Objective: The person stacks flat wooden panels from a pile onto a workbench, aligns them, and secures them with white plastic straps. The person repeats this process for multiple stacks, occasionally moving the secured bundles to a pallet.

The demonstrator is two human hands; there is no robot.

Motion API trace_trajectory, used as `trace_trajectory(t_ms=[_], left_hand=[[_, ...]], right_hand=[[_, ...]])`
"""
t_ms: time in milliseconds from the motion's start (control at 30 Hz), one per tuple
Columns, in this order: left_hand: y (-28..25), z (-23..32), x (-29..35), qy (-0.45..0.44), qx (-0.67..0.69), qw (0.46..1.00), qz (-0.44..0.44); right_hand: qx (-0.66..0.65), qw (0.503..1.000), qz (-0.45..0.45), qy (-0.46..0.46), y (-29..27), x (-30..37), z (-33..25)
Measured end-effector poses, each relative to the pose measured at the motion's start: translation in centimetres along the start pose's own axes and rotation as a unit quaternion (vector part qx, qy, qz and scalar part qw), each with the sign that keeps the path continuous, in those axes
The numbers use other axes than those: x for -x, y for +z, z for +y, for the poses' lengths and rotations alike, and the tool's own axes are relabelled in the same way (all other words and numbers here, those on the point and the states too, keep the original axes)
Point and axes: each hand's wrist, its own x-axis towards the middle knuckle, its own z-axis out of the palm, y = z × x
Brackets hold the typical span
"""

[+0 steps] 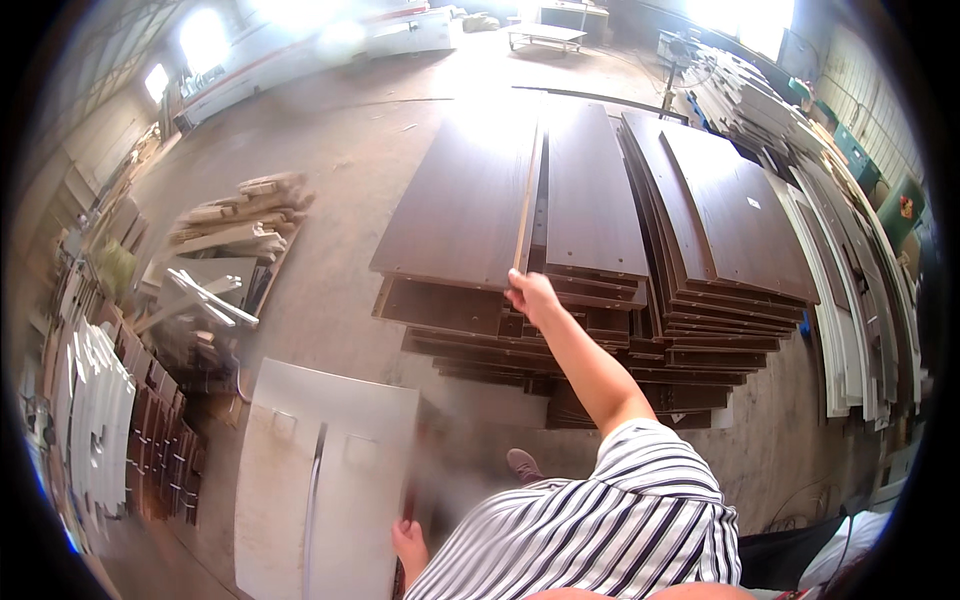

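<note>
My right hand [532,296] reaches forward and is closed on the near right corner of a dark brown wood panel [450,200]. This panel lies flat on top of a stack of similar boards, and a thin light strip runs along its right edge. Low in the head view, my left hand [408,546] has its fingers curled at the right edge of a large pale grey board [350,480]. A dark reddish edge shows just above those fingers, partly blurred. The grey board has a long dark slot and faint rectangular marks.
Right of the held panel lie a narrower brown panel [592,190] and another brown stack [740,215]. Long boards [845,300] lean at the far right. To the left are a scrap wood pile [240,225] and bundled strips [95,420]. My shoe [522,465] shows below the stack.
</note>
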Motion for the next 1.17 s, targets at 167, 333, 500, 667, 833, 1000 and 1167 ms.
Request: trace_trajectory(t_ms=[167, 333, 500, 667, 833, 1000, 1167], left_hand=[[4.8, 12.6, -5.0, -0.052, 0.268, 0.955, -0.117], [8.8, 23.9, -9.6, -0.012, 0.489, 0.855, -0.176], [6.3, 27.6, -5.9, -0.012, 0.516, 0.857, -0.004], [2.0, 23.3, 1.4, -0.029, 0.476, 0.861, 0.175], [-3.6, 15.3, 9.5, -0.035, 0.480, 0.831, 0.278], [-4.0, 1.3, 16.9, -0.078, 0.481, 0.772, 0.409], [-3.9, -3.0, 25.8, -0.124, 0.534, 0.729, 0.410]], right_hand=[[-0.034, 0.982, -0.177, 0.062, -0.2, 10.6, 2.9], [0.003, 0.954, -0.286, 0.092, 1.8, 21.0, 5.6], [0.079, 0.841, -0.422, 0.330, 2.9, 25.1, 4.5], [-0.168, 0.941, -0.264, 0.129, -0.1, 13.2, 1.4], [-0.115, 0.913, -0.332, 0.207, 0.6, 12.9, 3.2], [-0.092, 0.876, -0.348, 0.320, 2.7, 20.9, 9.2], [0.129, 0.792, -0.374, 0.465, 6.9, 24.9, 15.7]])
